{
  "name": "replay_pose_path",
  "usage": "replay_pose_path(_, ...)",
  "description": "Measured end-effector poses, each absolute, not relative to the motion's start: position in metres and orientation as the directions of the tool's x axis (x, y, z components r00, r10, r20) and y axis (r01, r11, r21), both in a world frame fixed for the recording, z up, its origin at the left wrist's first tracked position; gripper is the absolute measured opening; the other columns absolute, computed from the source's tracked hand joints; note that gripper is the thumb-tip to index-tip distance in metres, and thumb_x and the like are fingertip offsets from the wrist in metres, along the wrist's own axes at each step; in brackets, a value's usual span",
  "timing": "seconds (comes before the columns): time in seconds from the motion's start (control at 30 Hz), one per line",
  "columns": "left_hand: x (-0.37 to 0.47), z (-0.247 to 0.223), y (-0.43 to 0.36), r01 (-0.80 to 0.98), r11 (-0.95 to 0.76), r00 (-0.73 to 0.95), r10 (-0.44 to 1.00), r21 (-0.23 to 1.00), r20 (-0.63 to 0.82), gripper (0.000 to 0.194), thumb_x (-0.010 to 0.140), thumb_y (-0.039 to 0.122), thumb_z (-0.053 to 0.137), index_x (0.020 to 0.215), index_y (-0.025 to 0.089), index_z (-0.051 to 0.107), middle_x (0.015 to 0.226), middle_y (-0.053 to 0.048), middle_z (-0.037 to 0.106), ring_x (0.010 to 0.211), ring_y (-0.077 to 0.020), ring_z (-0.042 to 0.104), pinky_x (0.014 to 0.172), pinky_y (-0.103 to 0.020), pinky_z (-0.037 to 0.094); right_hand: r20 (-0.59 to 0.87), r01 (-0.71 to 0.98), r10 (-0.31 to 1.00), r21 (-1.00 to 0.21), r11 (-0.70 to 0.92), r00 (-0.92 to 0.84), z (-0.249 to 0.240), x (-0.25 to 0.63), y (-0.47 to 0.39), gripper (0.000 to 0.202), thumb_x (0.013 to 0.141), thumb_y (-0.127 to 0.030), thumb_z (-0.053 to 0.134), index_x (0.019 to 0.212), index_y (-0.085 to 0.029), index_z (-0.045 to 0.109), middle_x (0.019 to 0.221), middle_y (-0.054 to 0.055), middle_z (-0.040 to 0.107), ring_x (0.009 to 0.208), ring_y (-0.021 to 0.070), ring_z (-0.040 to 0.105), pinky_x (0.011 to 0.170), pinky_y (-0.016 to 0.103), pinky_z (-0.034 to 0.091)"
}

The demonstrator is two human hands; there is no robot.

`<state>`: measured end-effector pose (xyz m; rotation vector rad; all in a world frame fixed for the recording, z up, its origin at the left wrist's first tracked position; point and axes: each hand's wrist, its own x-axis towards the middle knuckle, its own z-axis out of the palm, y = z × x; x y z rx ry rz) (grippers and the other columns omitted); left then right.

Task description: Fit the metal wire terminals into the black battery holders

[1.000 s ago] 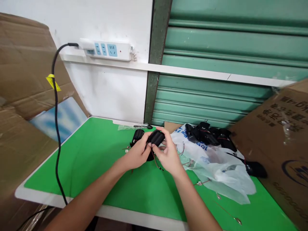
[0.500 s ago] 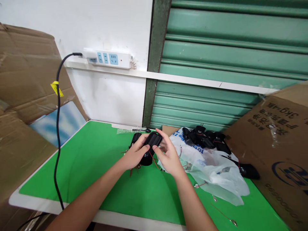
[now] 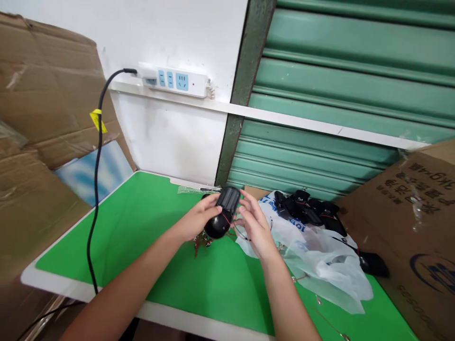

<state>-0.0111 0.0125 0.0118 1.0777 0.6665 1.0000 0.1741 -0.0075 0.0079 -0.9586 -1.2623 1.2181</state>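
My left hand (image 3: 194,219) is closed around a black plastic housing (image 3: 217,226), its thumb lying on the front. The housing has a ribbed, slot-like upper part and a glossy rounded lower part, with a thin red wire across it. My right hand (image 3: 255,222) is beside the housing's right edge, fingers apart; whether its fingertips touch it I cannot tell. Thin loose wires (image 3: 241,234) hang between the housing and my right palm. Below the housing, a cluster of small metal parts with red wires (image 3: 202,241) lies on the green tabletop (image 3: 159,265).
At the right, a pile of similar black housings (image 3: 307,208) rests on a white plastic bag (image 3: 330,265). Cardboard (image 3: 401,227) stands at the right and more cardboard (image 3: 46,94) at the left. A black cable (image 3: 96,189) hangs from the power strip (image 3: 177,80).
My right thumb has come off the front of the housing, and the right fingers have opened away from it. The left hand still holds it. The view has shifted slightly left.
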Motion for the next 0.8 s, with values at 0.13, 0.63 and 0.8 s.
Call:
replay_pose_path(0.13,-0.029,0.023,0.026,-0.652,0.216,0.24,0.968,0.727,-0.073,0.039,0.077,0.024,0.056,0.114,0.014,0.064,0.086,-0.008,0.076,0.075,-0.0234,0.072,0.06,-0.031,0.057,0.277,0.182,0.961,-0.945,0.271,0.006,0.002,0.179,-0.003,0.025,0.085,-0.029,0.056,0.108,-0.024,0.064,0.096,0.005,0.068,0.079,0.0182,0.063,0.059,0.027,0.049)
replay_pose_path(0.63,-0.029,0.029,0.027,-0.685,0.223,0.173,0.975,0.694,-0.142,0.037,0.093,0.035,0.044,0.104,0.01,0.069,0.076,-0.01,0.073,0.068,-0.0209,0.07,0.057,-0.029,0.057,0.133,0.857,0.909,-0.302,0.417,-0.395,-0.006,0.167,-0.018,0.017,0.076,-0.007,0.066,0.084,-0.021,0.07,0.085,0.004,0.07,0.088,0.0228,0.057,0.078,0.034,0.034)
replay_pose_path(0.8,-0.024,0.03,0.023,-0.666,0.238,0.195,0.97,0.707,-0.142,0.035,0.094,0.033,0.043,0.097,0.01,0.069,0.073,-0.009,0.073,0.061,-0.0186,0.068,0.054,-0.028,0.057,0.097,0.861,0.913,-0.305,0.406,-0.396,-0.01,0.163,-0.018,0.012,0.08,-0.01,0.065,0.074,-0.02,0.066,0.08,0.003,0.068,0.087,0.0222,0.057,0.08,0.035,0.032)
